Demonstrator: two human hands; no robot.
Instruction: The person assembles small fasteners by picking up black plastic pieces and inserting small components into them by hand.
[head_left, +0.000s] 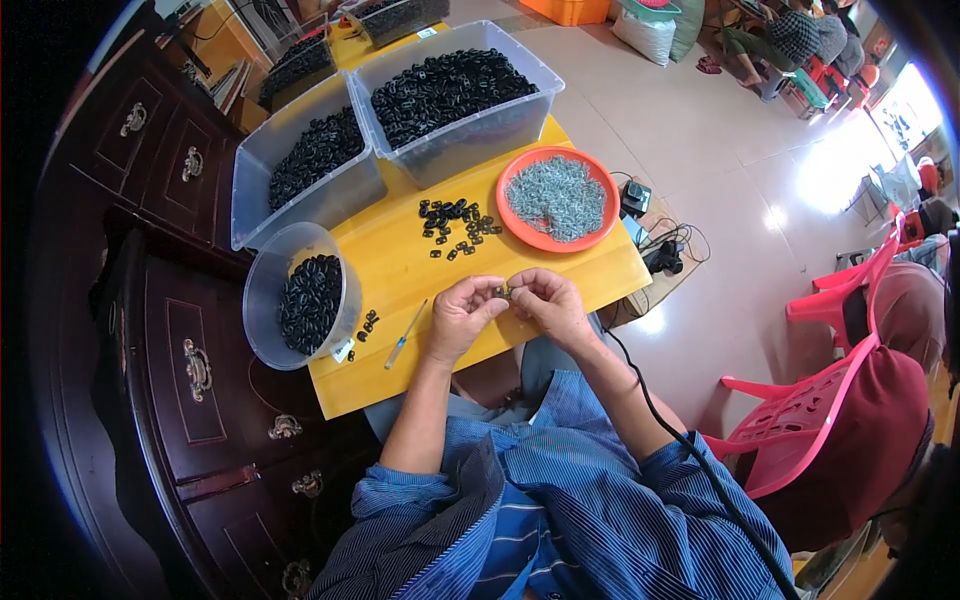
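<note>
Over the near edge of the yellow table (pixel 400 265), my left hand (pixel 466 312) and my right hand (pixel 551 303) meet, fingertips pinched together. Between them is a small dark piece (pixel 502 292), too small and covered to make out fully; it resembles the loose black plastic pieces (pixel 452 215) scattered just beyond. A red-orange round tray (pixel 510 222) heaped with small silvery metal parts (pixel 557 198) sits beyond my right hand. To the left of my left hand lies a thin screwdriver (pixel 405 337) with a light blue handle, touched by neither hand.
Two clear plastic bins (pixel 450 150) (pixel 247 195) full of black pieces stand at the table's far side. A round clear tub (pixel 257 300) holds more, with a few loose pieces (pixel 367 324) beside it. Dark wooden drawers (pixel 200 370) border the left; pink chairs (pixel 800 420) stand right. A black cable (pixel 690 440) crosses my right arm.
</note>
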